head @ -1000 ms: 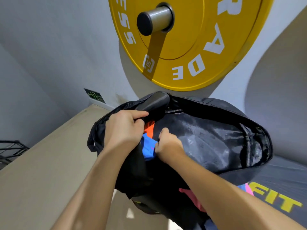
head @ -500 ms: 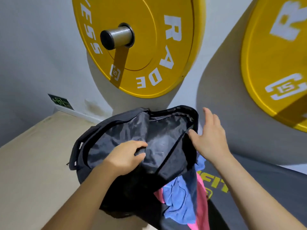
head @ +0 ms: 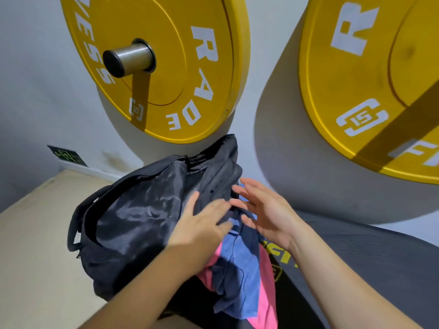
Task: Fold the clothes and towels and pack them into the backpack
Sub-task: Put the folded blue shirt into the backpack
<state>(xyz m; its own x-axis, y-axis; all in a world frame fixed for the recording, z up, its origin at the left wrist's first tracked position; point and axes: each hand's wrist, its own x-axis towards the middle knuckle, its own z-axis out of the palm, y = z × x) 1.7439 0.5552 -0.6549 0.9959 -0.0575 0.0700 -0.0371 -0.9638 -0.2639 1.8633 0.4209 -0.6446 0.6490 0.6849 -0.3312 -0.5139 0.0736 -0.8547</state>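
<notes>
A blue cloth (head: 240, 269) and pink cloth (head: 267, 295) spill over the near edge of the backpack (head: 133, 210) on the counter (head: 35, 245). The left hand (head: 202, 225) lies flat on its flap, the right hand (head: 266, 210) just beside; both grips wide, empty. Weight plates (head: 190, 74) crowd close behind.

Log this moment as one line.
left hand: flat on backpack | right hand: open beside it | blue cloth, pink cloth: hanging out | packing unfinished

Backpack (head: 133, 222) interior apparently hidden; right plate (head: 361, 74) cropped.
</notes>
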